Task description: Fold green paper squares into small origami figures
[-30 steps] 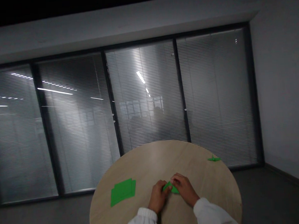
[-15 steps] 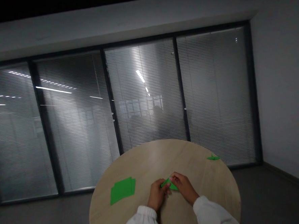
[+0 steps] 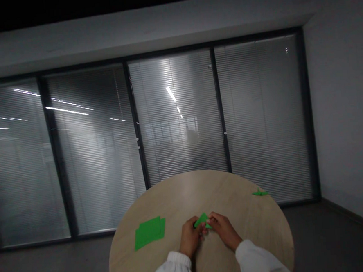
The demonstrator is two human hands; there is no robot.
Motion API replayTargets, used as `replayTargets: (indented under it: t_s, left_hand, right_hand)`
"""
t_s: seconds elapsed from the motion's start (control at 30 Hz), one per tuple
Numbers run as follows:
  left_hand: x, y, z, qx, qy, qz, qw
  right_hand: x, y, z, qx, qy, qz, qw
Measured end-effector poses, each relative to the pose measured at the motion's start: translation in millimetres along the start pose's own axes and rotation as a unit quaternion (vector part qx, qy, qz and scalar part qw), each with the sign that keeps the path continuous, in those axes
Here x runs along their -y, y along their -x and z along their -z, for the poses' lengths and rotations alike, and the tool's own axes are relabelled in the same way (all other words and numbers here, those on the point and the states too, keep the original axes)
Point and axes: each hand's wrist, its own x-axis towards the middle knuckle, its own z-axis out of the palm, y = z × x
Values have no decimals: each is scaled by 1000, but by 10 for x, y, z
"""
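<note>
A small piece of green folded paper [image 3: 202, 220] is held low over a round light wooden table [image 3: 185, 193], pinched from both sides. My left hand [image 3: 190, 238] grips its left end with closed fingers. On its right end my right hand [image 3: 223, 230] is pinched shut. Both wrists come out of white sleeves at the bottom edge. A stack of flat green paper sheets [image 3: 149, 232] lies on the table to the left of my hands.
A small finished green folded figure [image 3: 260, 193] sits near the table's far right edge. Behind the table runs a wall of glass panels with closed blinds [image 3: 177, 120]. Grey floor surrounds the table, and a plain wall stands on the right.
The green paper has been lifted and turned, its tip now pointing up and left between my fingers. My hands have drawn slightly closer together.
</note>
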Motion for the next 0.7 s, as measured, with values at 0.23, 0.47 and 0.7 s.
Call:
replayTargets:
  t_s: [0.23,0.47,0.7]
  left_hand:
    - [92,-56,20,-31,44,21,998]
    - [88,-77,72,-49,140,25,989]
    - [46,-81,104,-56,262,55,962]
  right_hand:
    - [-60,-28,-42,10,-96,-59,994]
    - [-137,-53,-51,-15,-180,-86,980]
    - [-237,-54,-3,-27,-160,-80,983]
